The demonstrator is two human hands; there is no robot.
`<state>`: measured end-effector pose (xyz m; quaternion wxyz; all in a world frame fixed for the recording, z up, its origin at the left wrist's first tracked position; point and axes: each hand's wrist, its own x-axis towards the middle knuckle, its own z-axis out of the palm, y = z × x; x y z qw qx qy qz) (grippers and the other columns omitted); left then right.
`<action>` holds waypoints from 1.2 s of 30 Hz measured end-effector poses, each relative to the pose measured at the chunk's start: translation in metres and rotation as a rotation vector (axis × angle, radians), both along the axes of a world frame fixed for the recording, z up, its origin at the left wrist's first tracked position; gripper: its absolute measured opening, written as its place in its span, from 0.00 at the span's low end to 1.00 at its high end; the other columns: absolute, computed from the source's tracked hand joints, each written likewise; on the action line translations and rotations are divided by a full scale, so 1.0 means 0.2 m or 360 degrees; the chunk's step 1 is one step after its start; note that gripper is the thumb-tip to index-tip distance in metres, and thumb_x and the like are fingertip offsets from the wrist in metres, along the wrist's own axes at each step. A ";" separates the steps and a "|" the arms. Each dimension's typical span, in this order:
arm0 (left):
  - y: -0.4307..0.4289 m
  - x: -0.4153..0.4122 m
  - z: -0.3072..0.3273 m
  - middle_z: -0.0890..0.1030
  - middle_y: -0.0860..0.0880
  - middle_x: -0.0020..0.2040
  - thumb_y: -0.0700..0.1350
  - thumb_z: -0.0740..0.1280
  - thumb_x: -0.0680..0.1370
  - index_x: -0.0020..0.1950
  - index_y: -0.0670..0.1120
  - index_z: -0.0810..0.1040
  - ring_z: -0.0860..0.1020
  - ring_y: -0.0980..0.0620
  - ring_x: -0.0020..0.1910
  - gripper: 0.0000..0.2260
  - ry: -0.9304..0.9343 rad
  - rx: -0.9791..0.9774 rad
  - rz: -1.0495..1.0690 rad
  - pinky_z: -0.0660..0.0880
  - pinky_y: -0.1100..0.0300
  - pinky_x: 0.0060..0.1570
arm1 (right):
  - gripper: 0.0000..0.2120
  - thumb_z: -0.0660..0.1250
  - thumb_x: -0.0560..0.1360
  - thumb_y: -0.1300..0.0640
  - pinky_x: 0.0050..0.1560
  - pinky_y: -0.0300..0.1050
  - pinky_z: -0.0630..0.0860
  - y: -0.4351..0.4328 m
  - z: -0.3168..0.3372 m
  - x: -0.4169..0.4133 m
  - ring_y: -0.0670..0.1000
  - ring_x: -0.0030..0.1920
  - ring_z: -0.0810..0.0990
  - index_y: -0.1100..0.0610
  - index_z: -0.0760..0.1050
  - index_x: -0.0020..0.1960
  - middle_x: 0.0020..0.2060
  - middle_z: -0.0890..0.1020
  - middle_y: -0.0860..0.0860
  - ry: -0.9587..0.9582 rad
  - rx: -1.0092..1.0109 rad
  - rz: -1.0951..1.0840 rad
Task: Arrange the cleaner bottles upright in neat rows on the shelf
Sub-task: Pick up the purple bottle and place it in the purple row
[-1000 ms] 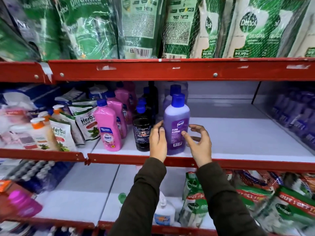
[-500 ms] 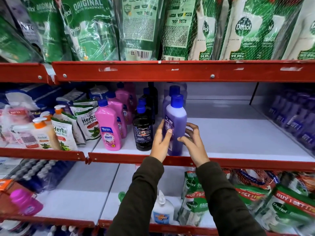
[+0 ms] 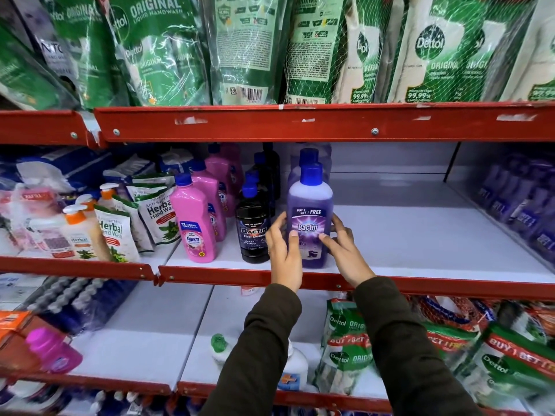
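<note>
Head view: we're gripping the purple bottle (image 3: 310,217) with our left hand (image 3: 285,250) and right hand (image 3: 342,250) on either side. It's standing upright on the white shelf (image 3: 420,244), just right of the black bottle (image 3: 253,229).

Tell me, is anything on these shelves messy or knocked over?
Yes. On the bottom shelf a pink bottle lies tipped on its side at the far left. The purple bottle between both hands stands upright, like the rows beside it.

Purple bottle (image 3: 310,223), blue cap — label purple with white lettering. Black bottle (image 3: 252,232) beside it, blue cap. Pink bottle (image 3: 193,226), blue cap. Shelf (image 3: 420,235) white, red edge.
</note>
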<state>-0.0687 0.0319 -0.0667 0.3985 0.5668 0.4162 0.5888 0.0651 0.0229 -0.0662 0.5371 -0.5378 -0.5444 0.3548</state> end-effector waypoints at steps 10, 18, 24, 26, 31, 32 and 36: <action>-0.03 -0.04 0.06 0.67 0.54 0.78 0.69 0.44 0.75 0.79 0.58 0.60 0.69 0.58 0.73 0.34 -0.0288 -0.0269 -0.0415 0.69 0.71 0.64 | 0.19 0.47 0.85 0.50 0.48 0.26 0.76 -0.12 0.01 -0.17 0.29 0.55 0.78 0.44 0.62 0.74 0.61 0.76 0.35 0.0504 0.0143 -0.0015; -0.12 -0.04 0.04 0.66 0.53 0.79 0.66 0.46 0.79 0.79 0.57 0.60 0.65 0.54 0.78 0.30 -0.0280 -0.0246 -0.0352 0.63 0.49 0.78 | 0.21 0.47 0.85 0.52 0.48 0.22 0.74 -0.16 -0.03 -0.15 0.26 0.55 0.77 0.47 0.60 0.77 0.63 0.74 0.35 0.0468 0.0137 -0.0018; -0.17 -0.04 0.03 0.62 0.55 0.80 0.63 0.47 0.79 0.80 0.58 0.57 0.61 0.56 0.79 0.28 -0.0203 -0.0206 -0.0316 0.60 0.47 0.79 | 0.23 0.49 0.84 0.52 0.48 0.21 0.73 -0.19 -0.03 -0.15 0.25 0.56 0.75 0.46 0.56 0.79 0.68 0.71 0.40 0.0430 0.0120 -0.0031; -0.16 -0.05 0.03 0.61 0.54 0.81 0.62 0.46 0.80 0.80 0.57 0.56 0.60 0.56 0.79 0.28 -0.0177 -0.0196 -0.0337 0.59 0.47 0.79 | 0.24 0.49 0.84 0.51 0.50 0.22 0.73 -0.20 -0.01 -0.15 0.28 0.59 0.75 0.47 0.56 0.79 0.71 0.70 0.43 0.0432 0.0125 -0.0033; -0.16 -0.14 -0.01 0.60 0.59 0.80 0.60 0.47 0.81 0.78 0.61 0.59 0.58 0.64 0.78 0.24 -0.0201 -0.0055 -0.0212 0.56 0.65 0.75 | 0.25 0.53 0.78 0.50 0.60 0.29 0.70 -0.28 0.00 -0.25 0.42 0.70 0.69 0.46 0.64 0.75 0.72 0.68 0.44 0.0380 0.0513 -0.0566; -0.16 -0.16 -0.02 0.61 0.60 0.80 0.60 0.48 0.81 0.77 0.62 0.60 0.59 0.65 0.78 0.23 -0.0239 -0.0030 -0.0114 0.56 0.68 0.73 | 0.23 0.53 0.78 0.53 0.61 0.33 0.71 -0.29 -0.01 -0.29 0.45 0.69 0.71 0.48 0.67 0.73 0.69 0.71 0.47 0.0345 0.0653 -0.0666; -0.07 -0.33 -0.02 0.62 0.57 0.80 0.59 0.44 0.82 0.79 0.57 0.61 0.59 0.61 0.79 0.25 -0.0442 -0.0017 0.0098 0.54 0.63 0.76 | 0.21 0.54 0.76 0.55 0.64 0.42 0.72 -0.28 -0.06 -0.55 0.51 0.67 0.74 0.50 0.69 0.68 0.66 0.74 0.51 0.0194 0.0716 -0.0343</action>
